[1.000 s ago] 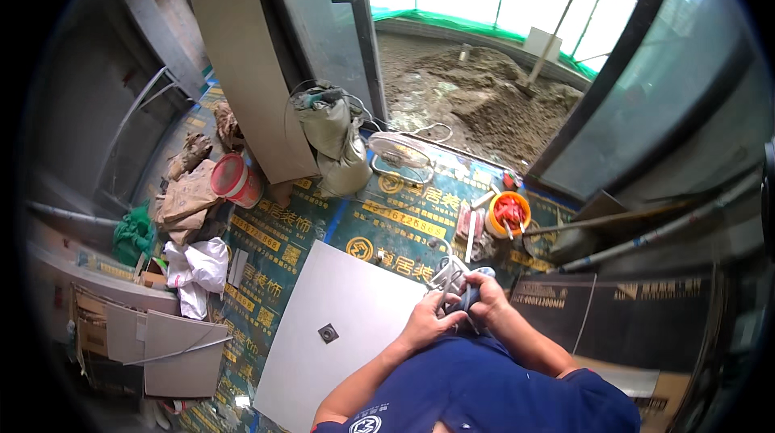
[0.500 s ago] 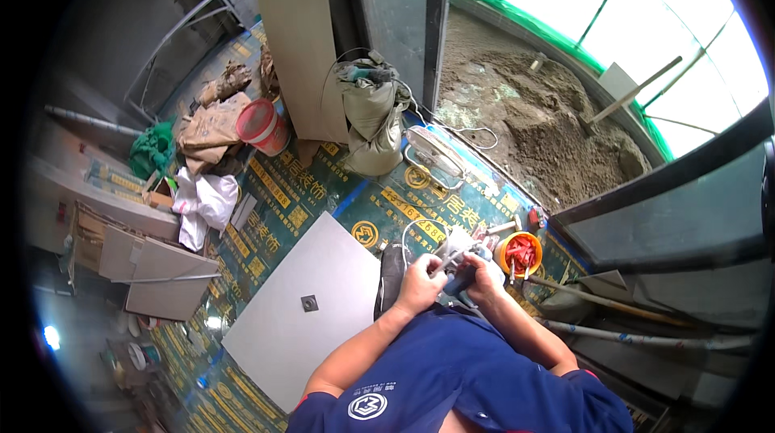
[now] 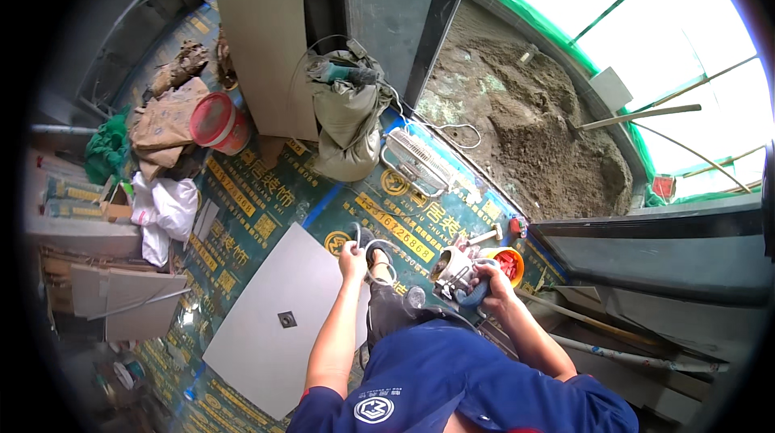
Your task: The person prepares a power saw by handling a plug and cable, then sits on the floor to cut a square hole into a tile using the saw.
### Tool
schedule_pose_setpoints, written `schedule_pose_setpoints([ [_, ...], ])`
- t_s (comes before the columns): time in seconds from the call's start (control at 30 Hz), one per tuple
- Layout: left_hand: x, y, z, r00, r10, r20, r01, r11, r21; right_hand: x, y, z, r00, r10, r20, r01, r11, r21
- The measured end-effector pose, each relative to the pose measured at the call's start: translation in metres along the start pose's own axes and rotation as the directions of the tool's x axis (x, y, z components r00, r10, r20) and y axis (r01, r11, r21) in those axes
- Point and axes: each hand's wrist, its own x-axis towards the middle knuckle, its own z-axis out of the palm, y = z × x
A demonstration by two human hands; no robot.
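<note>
My left hand (image 3: 353, 259) is closed round a pale looped cord (image 3: 382, 273), held out over my shoe beside a large light tile (image 3: 254, 320) with a small square drain (image 3: 287, 319) in it. My right hand (image 3: 494, 288) grips a power cutting tool (image 3: 456, 276) by its blue-grey handle, close beside a yellow bucket (image 3: 508, 261) of red pieces. The cord hangs in loops past my leg.
A red-lidded bucket (image 3: 216, 124), paper sacks (image 3: 168, 118), filled sacks (image 3: 339, 138) and a leaning board (image 3: 258, 46) lie ahead-left. A floor fan (image 3: 416, 161) sits by the doorway, beyond which is sand (image 3: 549, 150) with a long handle. Poles (image 3: 613, 356) line the right.
My hands have moved apart: the left drew leftward with the cord, the right stayed on the tool. My view has turned, showing more of the sandy area and my leg and shoe.
</note>
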Motion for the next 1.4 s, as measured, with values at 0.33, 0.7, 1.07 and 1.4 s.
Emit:
schedule_pose_setpoints([
  [0.33,0.061,0.032,-0.043,0.979,-0.135,0.151,0.2,0.766,-0.611,0.224,0.017,0.109,0.981,-0.063,-0.183,0.068,0.998,0.019],
  [0.7,0.004,-0.038,0.037,0.815,-0.577,0.049,0.493,0.646,-0.583,0.583,0.116,0.197,0.843,-0.198,-0.5,-0.135,0.822,-0.554],
  [1.07,-0.004,-0.086,0.135,0.602,-0.798,-0.03,0.645,0.508,-0.571,0.777,0.124,0.185,0.977,0.17,-0.129,-0.171,0.985,0.003],
  [1.4,-0.003,-0.076,0.132,0.685,-0.722,-0.093,0.629,0.652,-0.423,0.716,0.115,0.115,0.866,-0.184,0.465,0.466,-0.038,-0.884],
])
